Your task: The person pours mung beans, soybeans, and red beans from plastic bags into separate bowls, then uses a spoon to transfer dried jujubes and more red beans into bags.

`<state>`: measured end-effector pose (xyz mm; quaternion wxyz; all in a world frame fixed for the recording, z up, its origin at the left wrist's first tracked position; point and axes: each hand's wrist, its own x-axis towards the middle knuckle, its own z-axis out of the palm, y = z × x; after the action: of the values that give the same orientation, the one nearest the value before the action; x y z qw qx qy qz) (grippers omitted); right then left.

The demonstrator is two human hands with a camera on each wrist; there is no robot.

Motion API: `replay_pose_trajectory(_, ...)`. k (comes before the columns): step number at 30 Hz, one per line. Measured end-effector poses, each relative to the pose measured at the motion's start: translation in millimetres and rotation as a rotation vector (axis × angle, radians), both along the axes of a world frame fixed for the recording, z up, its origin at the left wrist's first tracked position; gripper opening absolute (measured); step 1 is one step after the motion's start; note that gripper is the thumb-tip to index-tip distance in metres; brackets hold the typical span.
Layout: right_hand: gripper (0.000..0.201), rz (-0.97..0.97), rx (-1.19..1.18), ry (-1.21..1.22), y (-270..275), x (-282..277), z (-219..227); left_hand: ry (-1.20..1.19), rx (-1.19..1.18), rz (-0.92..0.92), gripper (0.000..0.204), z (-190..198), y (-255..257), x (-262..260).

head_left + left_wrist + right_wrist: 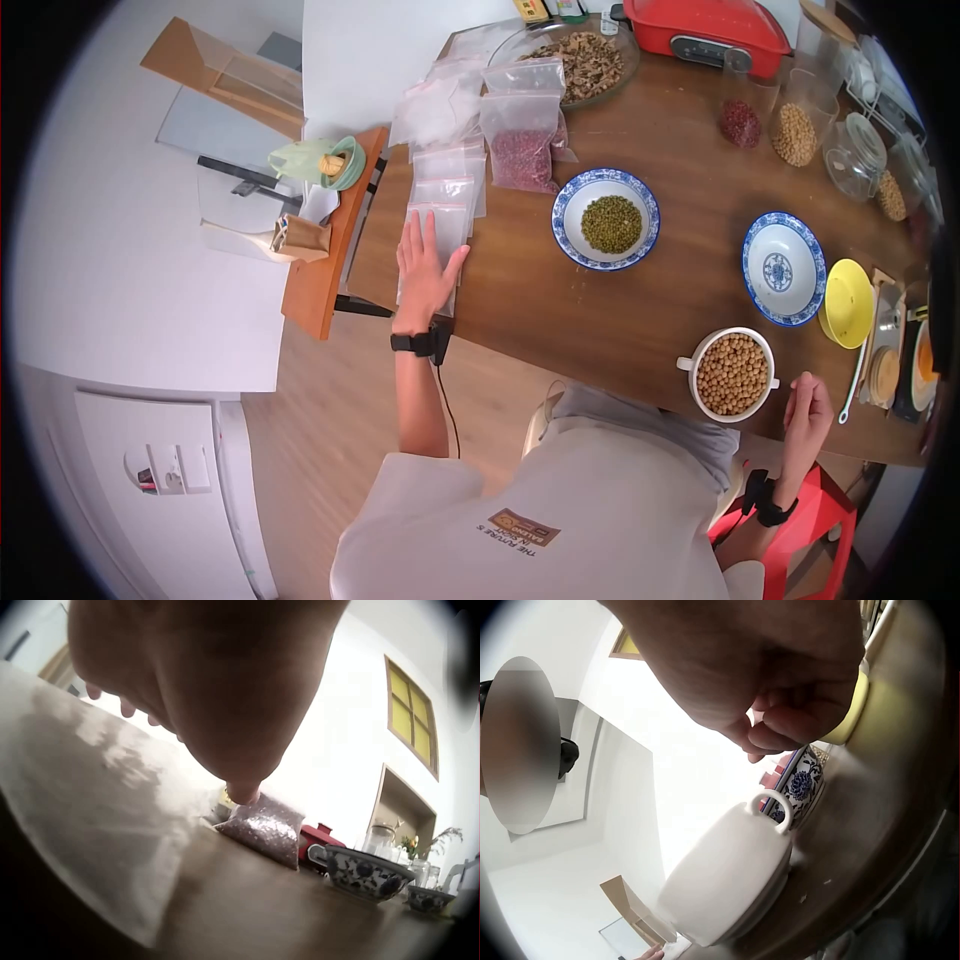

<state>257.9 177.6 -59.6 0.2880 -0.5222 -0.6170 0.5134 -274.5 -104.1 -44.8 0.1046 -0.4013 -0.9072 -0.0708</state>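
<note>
My left hand (425, 272) lies with fingers spread on a row of clear zip bags (448, 198) along the table's left side. In the left wrist view the palm is over the plastic (97, 802). A bag of dark red beans (522, 158) lies beyond that hand. My right hand (808, 412) hangs loosely curled at the table's front edge, holding nothing. Just left of it stands a white two-handled bowl (697, 395) of round tan beans; the right wrist view shows one bowl handle (786, 817) below the fingers. A blue-and-white bowl (567, 250) of green beans sits mid-table.
An unfilled blue-and-white bowl (790, 295) and a yellow bowl (848, 303) stand at the right. Behind are a glass dish (628, 75) of dried pieces, a red appliance (710, 25) and jars (855, 155). A small wooden shelf (318, 290) adjoins the left edge.
</note>
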Motion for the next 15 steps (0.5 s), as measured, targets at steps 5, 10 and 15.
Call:
replay_pose_trajectory(5, 0.019, -0.005, -0.043, 0.096, -11.2, -5.7, 0.8, -0.205, -0.118, 0.023, 0.083, -19.2, -5.2, -20.0)
replay_pose_trajectory(10, 0.025, 0.127, -0.116, 0.065, -15.4, -7.3, 2.8, -0.208, -0.152, 0.016, 0.082, -27.5, -7.9, -22.1)
replay_pose_trajectory(15, 0.022, 0.175, -0.074, -0.002, -16.3, -10.0, 14.0, -0.043, 0.011, -0.054, 0.079, -21.1, -11.6, -18.0)
